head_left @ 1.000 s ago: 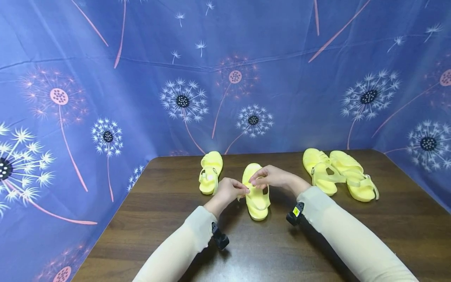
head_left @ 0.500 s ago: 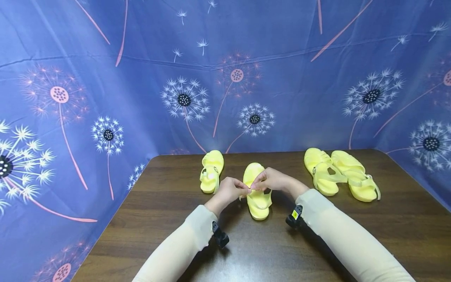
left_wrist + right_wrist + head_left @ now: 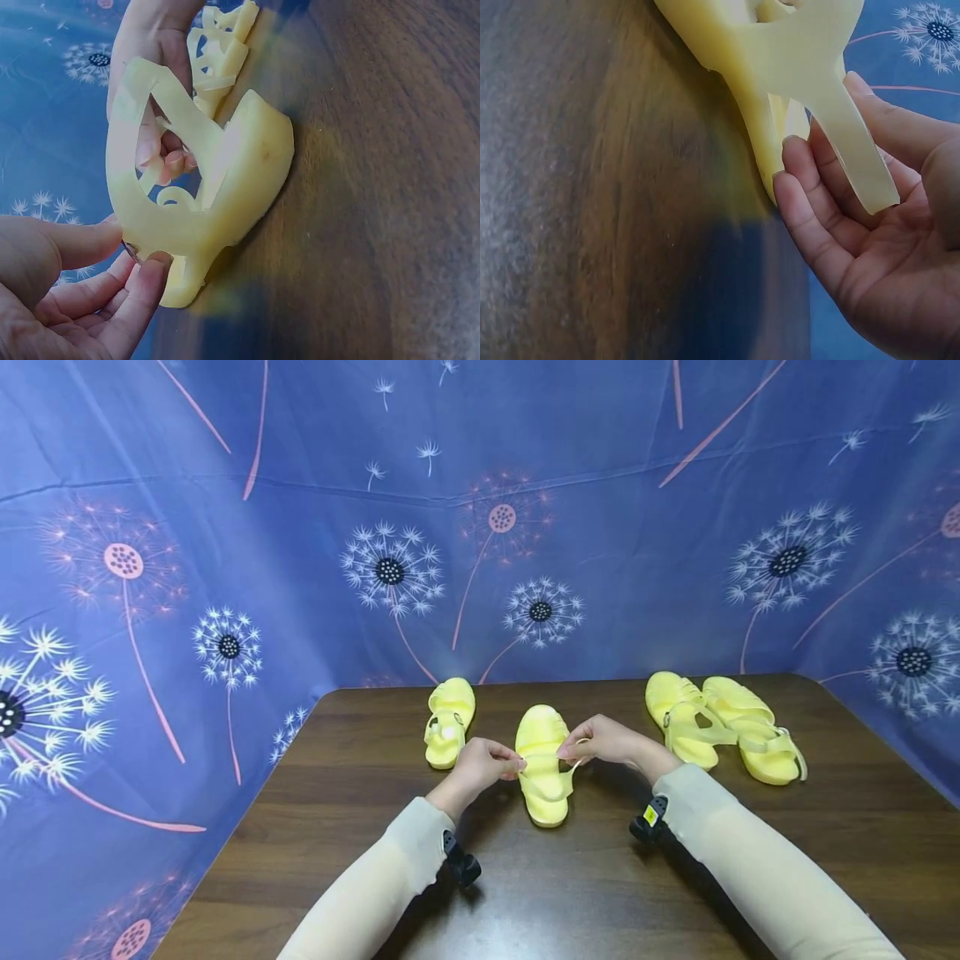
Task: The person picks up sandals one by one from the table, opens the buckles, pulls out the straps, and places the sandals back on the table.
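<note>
A yellow sandal (image 3: pixel 546 785) lies on the brown table, toe away from me. At its left side my left hand (image 3: pixel 487 764) pinches the small metal buckle (image 3: pixel 132 251) on the strap between thumb and finger. To the right of the same sandal is my right hand (image 3: pixel 603 745), its thumb and curled fingers around the loose ankle strap (image 3: pixel 859 161). The free end of that strap sticks out over the palm in the right wrist view, apart from the buckle.
Another yellow sandal (image 3: pixel 451 718) stands at the back left, its strap fastened. Two more yellow sandals (image 3: pixel 678 718) lie side by side at the back right. A blue dandelion-print cloth (image 3: pixel 622 568) hangs behind the wooden table (image 3: pixel 540 893).
Half a second ago both hands met over the middle of the sandal. Since then they have parted, the right one moving right to the sandal's side, the left one slightly left.
</note>
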The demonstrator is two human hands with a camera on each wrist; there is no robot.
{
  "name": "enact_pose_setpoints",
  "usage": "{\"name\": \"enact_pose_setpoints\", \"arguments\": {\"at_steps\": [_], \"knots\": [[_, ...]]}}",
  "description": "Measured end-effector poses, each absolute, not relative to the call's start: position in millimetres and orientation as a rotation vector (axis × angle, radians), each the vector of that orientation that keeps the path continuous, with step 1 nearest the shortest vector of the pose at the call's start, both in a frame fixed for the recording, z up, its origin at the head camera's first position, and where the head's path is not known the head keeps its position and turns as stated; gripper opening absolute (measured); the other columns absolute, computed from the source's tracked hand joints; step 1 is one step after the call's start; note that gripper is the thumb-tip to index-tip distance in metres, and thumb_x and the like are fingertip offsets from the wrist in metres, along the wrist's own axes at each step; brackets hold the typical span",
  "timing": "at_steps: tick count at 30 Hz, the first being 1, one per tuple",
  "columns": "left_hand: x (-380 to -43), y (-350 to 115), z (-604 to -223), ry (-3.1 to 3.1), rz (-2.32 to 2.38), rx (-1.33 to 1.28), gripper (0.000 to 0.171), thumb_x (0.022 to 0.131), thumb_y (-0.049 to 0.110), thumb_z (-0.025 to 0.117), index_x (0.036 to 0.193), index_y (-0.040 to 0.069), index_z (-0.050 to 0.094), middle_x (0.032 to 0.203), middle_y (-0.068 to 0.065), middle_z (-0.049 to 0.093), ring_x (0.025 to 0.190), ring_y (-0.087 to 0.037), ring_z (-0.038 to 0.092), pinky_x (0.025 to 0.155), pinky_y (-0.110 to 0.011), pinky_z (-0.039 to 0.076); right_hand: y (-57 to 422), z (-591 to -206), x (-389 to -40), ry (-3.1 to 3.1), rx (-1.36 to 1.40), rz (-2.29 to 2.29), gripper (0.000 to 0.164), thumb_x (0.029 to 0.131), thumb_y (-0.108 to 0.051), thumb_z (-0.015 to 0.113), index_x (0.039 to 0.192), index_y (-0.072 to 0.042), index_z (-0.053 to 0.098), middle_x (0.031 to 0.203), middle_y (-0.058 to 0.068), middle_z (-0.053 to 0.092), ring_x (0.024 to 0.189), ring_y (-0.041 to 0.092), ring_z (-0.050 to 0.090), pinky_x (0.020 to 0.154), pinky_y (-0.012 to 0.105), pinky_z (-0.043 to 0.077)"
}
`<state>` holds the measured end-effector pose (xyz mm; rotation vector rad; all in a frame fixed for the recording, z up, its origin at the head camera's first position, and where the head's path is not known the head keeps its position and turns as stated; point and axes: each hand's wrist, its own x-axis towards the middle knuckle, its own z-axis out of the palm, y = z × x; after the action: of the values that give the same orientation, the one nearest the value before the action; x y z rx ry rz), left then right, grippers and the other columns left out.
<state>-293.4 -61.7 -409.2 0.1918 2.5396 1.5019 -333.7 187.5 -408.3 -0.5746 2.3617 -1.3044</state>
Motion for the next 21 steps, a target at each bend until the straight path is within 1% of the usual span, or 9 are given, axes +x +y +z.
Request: {"name": "enact_pose_setpoints", "arguments": {"at_steps": [3,6,11,13,18,21], "knots": [[-293,-62,-409,2.542,1.499,0.195,0.014,0.085,0.021,0.076,0.089,0.007,0.076,0.081,-0.004,0.073,0.073,-0.014,0.07,0.081,-0.035,0.057,191,-410,-334,2.358,-0.583,-1.326,0.027,0.091,-0.014,0.067,0.103,0.01,0.069,0.096,0.021,0.073,0.085,0.016,0.07,0.083,0.041,0.058],[-292,-62,-411,2.51,1.537,0.191,0.014,0.085,0.018,0.075,0.09,0.004,0.075,0.083,-0.007,0.074,0.076,-0.02,0.072,0.081,-0.035,0.058,194,-409,-334,2.368,-0.546,-1.349,0.026,0.092,-0.013,0.066,0.104,0.01,0.069,0.099,0.022,0.072,0.087,0.02,0.07,0.085,0.042,0.057],[-292,-60,-412,2.464,1.596,0.173,0.014,0.085,0.015,0.075,0.09,0.001,0.075,0.083,-0.01,0.074,0.081,-0.028,0.073,0.082,-0.038,0.058,198,-406,-334,2.412,-0.447,-1.372,0.029,0.092,-0.018,0.067,0.106,0.008,0.069,0.099,0.022,0.071,0.088,0.02,0.07,0.085,0.038,0.057],[-292,-60,-412,2.457,1.604,0.164,0.014,0.085,0.015,0.075,0.089,0.002,0.075,0.083,-0.009,0.074,0.082,-0.028,0.073,0.082,-0.039,0.058,198,-404,-334,2.44,-0.402,-1.383,0.031,0.094,-0.021,0.065,0.106,0.008,0.069,0.094,0.02,0.071,0.086,0.019,0.068,0.084,0.037,0.057],[-292,-59,-413,2.435,1.621,0.158,0.015,0.085,0.015,0.075,0.091,0.001,0.074,0.083,-0.009,0.074,0.082,-0.027,0.072,0.082,-0.038,0.058,193,-402,-334,2.522,-0.246,-1.448,0.035,0.096,-0.028,0.061,0.104,0.005,0.068,0.08,0.006,0.067,0.082,0.017,0.065,0.084,0.04,0.054],[-292,-59,-415,2.419,1.634,0.148,0.016,0.086,0.014,0.074,0.092,0.0,0.074,0.084,-0.01,0.074,0.081,-0.025,0.073,0.082,-0.036,0.058,188,-402,-335,2.55,-0.191,-1.505,0.037,0.097,-0.03,0.06,0.108,0.005,0.067,0.079,0.006,0.065,0.081,0.018,0.064,0.083,0.04,0.054]]}}
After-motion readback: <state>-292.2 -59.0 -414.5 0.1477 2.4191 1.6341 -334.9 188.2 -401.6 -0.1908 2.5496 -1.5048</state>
